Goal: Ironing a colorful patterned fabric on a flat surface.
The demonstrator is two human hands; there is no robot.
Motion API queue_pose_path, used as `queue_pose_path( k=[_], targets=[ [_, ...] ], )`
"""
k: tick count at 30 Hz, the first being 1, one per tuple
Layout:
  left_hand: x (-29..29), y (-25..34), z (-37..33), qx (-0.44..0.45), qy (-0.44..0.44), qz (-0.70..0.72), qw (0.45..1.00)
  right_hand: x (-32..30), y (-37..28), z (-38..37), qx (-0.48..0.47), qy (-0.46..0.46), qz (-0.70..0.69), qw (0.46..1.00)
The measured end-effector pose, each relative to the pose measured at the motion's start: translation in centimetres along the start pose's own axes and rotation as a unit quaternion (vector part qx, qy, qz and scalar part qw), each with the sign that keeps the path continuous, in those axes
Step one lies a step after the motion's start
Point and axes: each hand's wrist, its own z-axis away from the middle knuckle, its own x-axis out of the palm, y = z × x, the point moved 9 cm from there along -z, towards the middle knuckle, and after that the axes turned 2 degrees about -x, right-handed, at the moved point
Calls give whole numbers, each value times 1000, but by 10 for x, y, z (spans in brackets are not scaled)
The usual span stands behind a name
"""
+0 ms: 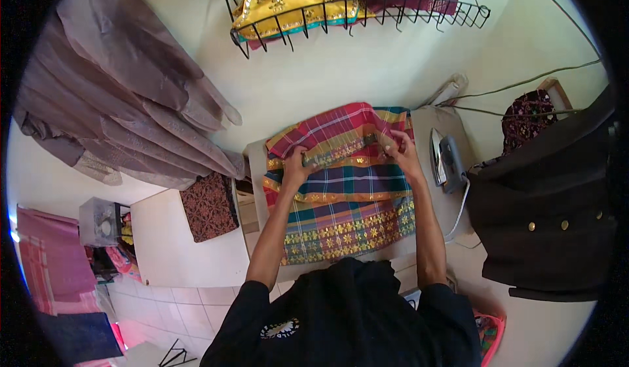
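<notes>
A checked cloth [347,187] in red, green, purple and gold lies in folds on the padded ironing table [424,115]. Rows of golden flower motifs run along its near border. My left hand [296,166] grips the upper fold near its left end, thumb and fingers closed on the fabric. At the fold's right end, my right hand [401,149] pinches the same cloth. Between the two hands the raised edge shows its patterned underside. To the right of the cloth stands an electric iron [447,161] with a grey body, apart from both hands.
A white cord [460,210] trails from the iron. Grey garments [124,85] hang at left, a black buttoned jacket [550,203] at right. Above, a black wire rack [393,15] holds folded fabrics. A brown patterned cloth [208,208] lies on the white table [177,256].
</notes>
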Motion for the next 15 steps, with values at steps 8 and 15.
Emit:
queue_pose_path(
  k=[8,15],
  targets=[
    [-104,45,66,20,-172,283,943,-47,-47,57,38,-115,-17,992],
    [-115,-86,127,-234,-161,268,921,-85,32,87,121,-197,186,955]
  ],
)
